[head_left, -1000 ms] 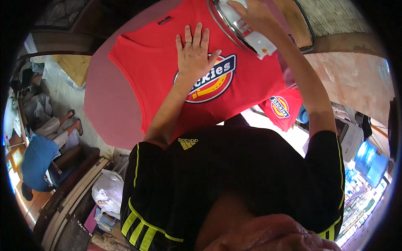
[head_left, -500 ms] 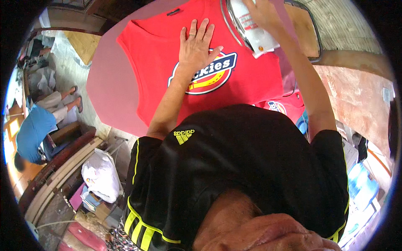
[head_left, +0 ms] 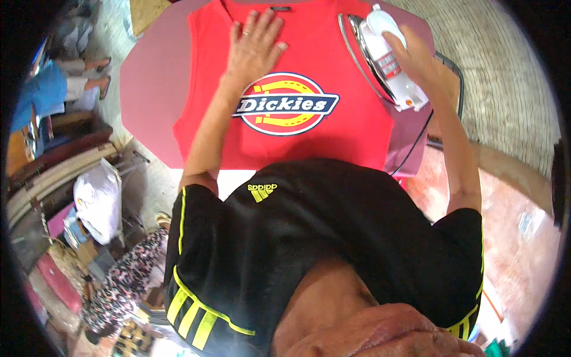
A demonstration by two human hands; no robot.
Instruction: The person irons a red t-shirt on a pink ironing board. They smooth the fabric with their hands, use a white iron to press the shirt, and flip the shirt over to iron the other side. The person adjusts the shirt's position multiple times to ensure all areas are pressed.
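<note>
A red sleeveless shirt (head_left: 208, 89) with a round printed emblem (head_left: 285, 104) on its front lies spread over a mauve padded ironing board (head_left: 148, 95). My left hand (head_left: 256, 47) rests flat on the shirt near the neckline, fingers stretched out. On the shirt's right side, my right hand (head_left: 416, 59) is closed round the handle of a white clothes iron (head_left: 389, 65). The iron's shiny metal edge faces left. Whether its sole touches the cloth, I cannot tell. A dark cord (head_left: 413, 143) runs down past the board's right edge.
Beyond the board's right end is a metal-framed brown panel (head_left: 455, 89). To the left are a stuffed white plastic bag (head_left: 98, 199) and a person in blue (head_left: 44, 95). A person in patterned clothing (head_left: 128, 273) is at the lower left.
My view has shifted, and the shirt appears straighter in it. My left hand has moved left, off the emblem's edge to near the neckline. The iron now appears lower and farther right.
</note>
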